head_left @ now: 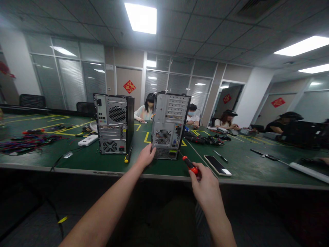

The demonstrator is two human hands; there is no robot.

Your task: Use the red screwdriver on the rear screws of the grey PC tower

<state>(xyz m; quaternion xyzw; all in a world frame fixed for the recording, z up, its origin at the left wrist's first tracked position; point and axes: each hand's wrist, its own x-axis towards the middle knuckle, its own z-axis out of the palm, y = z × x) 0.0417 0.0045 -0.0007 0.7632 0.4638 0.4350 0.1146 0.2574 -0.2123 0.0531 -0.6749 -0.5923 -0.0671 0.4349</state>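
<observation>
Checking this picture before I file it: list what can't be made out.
Head view, black-and-red screwdriver: tip too small to tell if it touches the grey metal computer tower.
Head view, that tower's front: hidden behind its own body.
Head view, white-edged rectangular phone: screen content lost in darkness and glare.
Head view, tangled multicoloured thin cables: blurred, and cut off by the left edge.

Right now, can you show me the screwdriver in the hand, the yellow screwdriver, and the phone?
Red-and-black screwdriver (pixel 190 164): head view, on its handle.
Yellow-and-black screwdriver (pixel 126 159): head view, yellow handle end.
Phone (pixel 217 165): head view, dark screen.
</observation>
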